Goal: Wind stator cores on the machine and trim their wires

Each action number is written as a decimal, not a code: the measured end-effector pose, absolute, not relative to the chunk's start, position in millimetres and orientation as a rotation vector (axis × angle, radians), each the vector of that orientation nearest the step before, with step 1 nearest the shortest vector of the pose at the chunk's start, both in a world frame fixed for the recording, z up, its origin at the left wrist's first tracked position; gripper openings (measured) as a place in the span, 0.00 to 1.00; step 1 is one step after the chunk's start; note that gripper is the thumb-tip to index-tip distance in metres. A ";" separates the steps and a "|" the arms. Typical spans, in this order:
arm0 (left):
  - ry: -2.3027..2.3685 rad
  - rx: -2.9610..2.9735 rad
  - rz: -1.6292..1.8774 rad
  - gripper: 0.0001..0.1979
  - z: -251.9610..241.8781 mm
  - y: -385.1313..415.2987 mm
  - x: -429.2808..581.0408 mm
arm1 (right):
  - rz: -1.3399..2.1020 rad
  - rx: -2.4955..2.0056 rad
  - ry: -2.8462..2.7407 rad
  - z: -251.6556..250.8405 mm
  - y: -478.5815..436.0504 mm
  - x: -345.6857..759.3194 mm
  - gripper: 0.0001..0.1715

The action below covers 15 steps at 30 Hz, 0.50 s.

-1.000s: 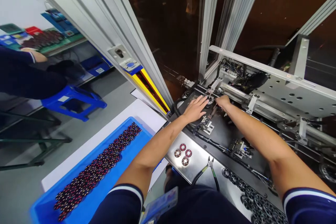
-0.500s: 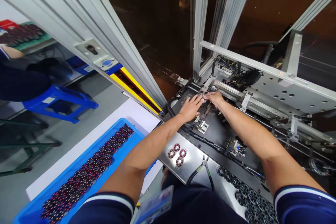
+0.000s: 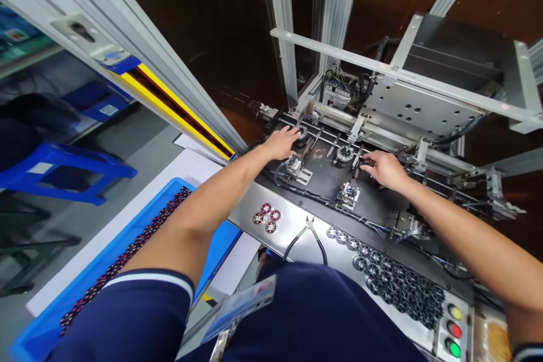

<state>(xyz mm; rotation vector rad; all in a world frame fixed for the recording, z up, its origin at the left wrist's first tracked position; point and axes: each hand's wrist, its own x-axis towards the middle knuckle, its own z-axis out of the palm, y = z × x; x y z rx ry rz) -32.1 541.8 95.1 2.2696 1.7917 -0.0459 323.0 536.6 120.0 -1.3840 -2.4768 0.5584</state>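
My left hand point(image 3: 282, 142) reaches over the left end of the black machine plate point(image 3: 322, 167), fingers stretched out and fingertips beside a round metal part point(image 3: 302, 134) in a fixture. Further right, my right hand point(image 3: 385, 171) hovers over the plate, thumb and fingers apart, with nothing visible between them. Just left of it, a round wound core point(image 3: 345, 153) sits in a second fixture, apart from the fingers. Small metal clamp mechanisms point(image 3: 350, 194) stand in front of the fixtures. Whatever lies under my left fingertips is partly hidden.
On the steel ledge lie several red-wound cores point(image 3: 266, 208), cutting pliers point(image 3: 309, 224) with open jaws, and rows of dark cores point(image 3: 394, 274). Push buttons point(image 3: 455, 330) are at the right. A blue tray point(image 3: 176, 185) of cores stands left. A yellow-edged light bar point(image 3: 182, 110) lines the frame post.
My right hand has left the spot beside my left hand and moved right, past the second fixture. My left hand stays at the left fixture. The view has shifted right.
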 end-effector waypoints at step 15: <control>1.679 2.389 0.425 0.23 125.5 458.9 75.8 | 0.685 -1.661 -2.472 73.0 564.8 292.7 0.17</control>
